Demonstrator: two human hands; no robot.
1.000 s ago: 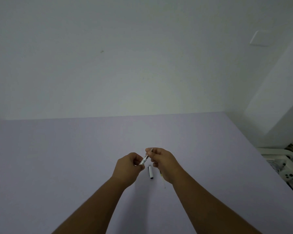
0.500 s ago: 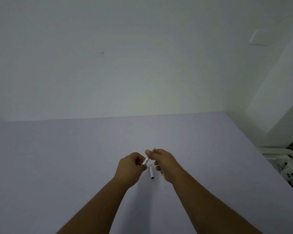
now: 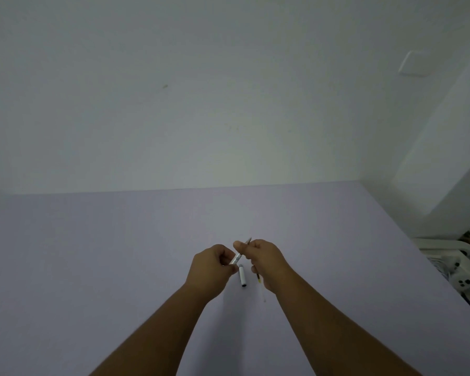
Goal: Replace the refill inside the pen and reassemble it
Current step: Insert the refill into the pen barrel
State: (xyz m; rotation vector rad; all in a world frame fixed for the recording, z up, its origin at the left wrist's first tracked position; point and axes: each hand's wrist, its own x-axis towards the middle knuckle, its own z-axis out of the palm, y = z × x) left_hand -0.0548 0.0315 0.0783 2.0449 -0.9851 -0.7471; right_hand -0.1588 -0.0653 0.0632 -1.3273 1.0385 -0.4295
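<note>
Both hands hold a slim silver-white pen (image 3: 237, 258) slanted up to the right above the lilac table (image 3: 92, 253). My left hand (image 3: 212, 270) grips its lower barrel end. My right hand (image 3: 263, 260) pinches the front part, and the pen's tip (image 3: 249, 239) pokes out past the fingers. A white pen cap (image 3: 242, 276) with a dark end lies on the table between the hands. A thin refill (image 3: 259, 278) lies on the table to the right of the cap, partly hidden under my right hand.
A plain wall rises behind the table's far edge. White plastic items (image 3: 456, 270) sit beyond the table's right edge. A wall switch plate (image 3: 414, 62) is at the upper right.
My right hand has shifted slightly up and to the right along the pen, so more of the tip shows beyond its fingers. The cap and the loose refill have stayed where they were.
</note>
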